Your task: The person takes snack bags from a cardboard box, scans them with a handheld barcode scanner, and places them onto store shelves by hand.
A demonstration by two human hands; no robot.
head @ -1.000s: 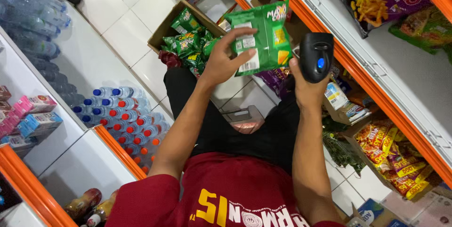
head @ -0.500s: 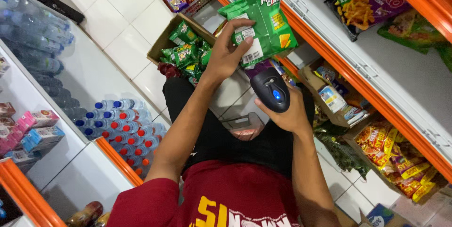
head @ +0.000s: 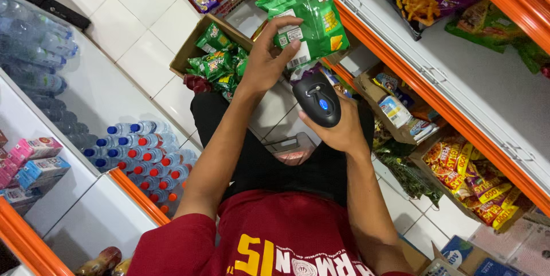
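My left hand (head: 268,63) is raised in front of me and grips a green snack bag (head: 314,7) by its lower edge, with the back and its white label facing me. Just below the bag, my right hand (head: 339,131) holds a black handheld barcode scanner (head: 317,98), whose blue-lit head points up at the label. The scanner is apart from the bag. I am crouching or sitting on a white tiled floor, in a red shirt and black trousers.
An open cardboard box (head: 193,47) with several more green snack bags (head: 215,64) stands on the floor ahead. Orange-edged shelves (head: 441,107) with snack packets (head: 467,176) run along the right. On the left are packs of bottled water (head: 140,158) and low shelves with small cartons (head: 34,164).
My right hand has brought the scanner from beside the bag to below it, nearer my body. My left hand has lifted the bag a little higher.
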